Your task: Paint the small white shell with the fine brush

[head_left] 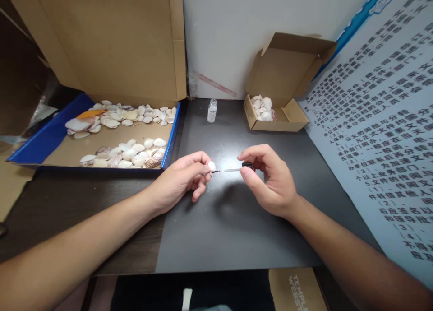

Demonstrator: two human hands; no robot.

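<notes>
My left hand [184,178] pinches a small white shell [212,166] between thumb and fingers, held just above the dark mat [233,229]. My right hand [269,180] grips the black cap of a thin brush applicator [233,169], whose tip touches the shell. A small clear bottle [211,110], uncapped, stands upright at the back of the mat, apart from both hands.
A blue-edged cardboard tray [171,135] with several loose shells lies at the left, its tall lid raised behind. A small open cardboard box [280,117] holding several shells sits at the back right. A printed board [379,135] leans along the right side.
</notes>
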